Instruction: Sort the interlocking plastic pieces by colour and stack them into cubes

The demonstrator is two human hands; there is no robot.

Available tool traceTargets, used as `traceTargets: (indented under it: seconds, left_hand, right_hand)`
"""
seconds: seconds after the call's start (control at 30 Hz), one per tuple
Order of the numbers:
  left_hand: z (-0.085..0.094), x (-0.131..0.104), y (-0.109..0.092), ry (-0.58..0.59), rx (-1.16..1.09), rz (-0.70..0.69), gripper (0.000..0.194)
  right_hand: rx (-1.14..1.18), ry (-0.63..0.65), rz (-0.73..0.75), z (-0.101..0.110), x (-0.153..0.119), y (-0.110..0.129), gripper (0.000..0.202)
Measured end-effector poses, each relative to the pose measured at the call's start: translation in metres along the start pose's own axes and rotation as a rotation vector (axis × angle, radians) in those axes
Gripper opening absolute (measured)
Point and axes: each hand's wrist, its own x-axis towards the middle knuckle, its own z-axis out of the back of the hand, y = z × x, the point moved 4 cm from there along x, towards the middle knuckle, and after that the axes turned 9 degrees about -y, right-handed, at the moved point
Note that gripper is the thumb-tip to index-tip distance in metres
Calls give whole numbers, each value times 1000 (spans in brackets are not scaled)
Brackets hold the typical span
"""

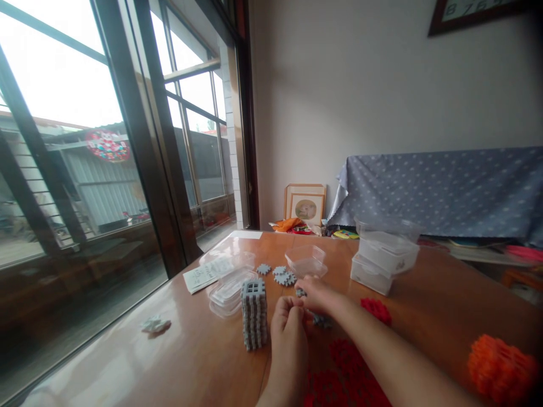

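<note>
My left hand (289, 328) is closed in a pinch beside a tall stack of grey interlocking plastic pieces (254, 316). What it holds is hidden behind the fingers, though a little red shows at their right side. Reaching across from the right, my right hand (317, 294) has its fingers closed on a small grey toothed piece (301, 293). The two hands meet at the fingertips. Beyond them lie several flat grey toothed pieces (283, 276), and another grey piece (321, 321) rests under my right wrist. Red interlocking pieces (328, 387) spread below my forearms.
Clear plastic boxes (373, 271) are stacked at the back right. An open clear tray (306, 261) and clear lids (232, 291) lie farther back, near a written paper (207, 274). An orange cluster (503, 364) sits right; a crumpled pale wrapper (155, 324) lies left.
</note>
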Motion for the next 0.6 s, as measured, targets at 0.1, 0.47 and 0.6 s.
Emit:
traceTargets:
  seconds: [0.1,0.47,0.6]
  left_hand:
    - [-3,-4,0,-10,-19,52,13]
    - [-4,-5,7,-19,63,78,12]
    - [-4,-2,8,-11,62,85,14]
  right_hand:
    - [33,30,22,13,-19,-7,34]
    - [28,-50,-154,24,16,-37,24]
    - [80,-48,-164,14,24,-41,19]
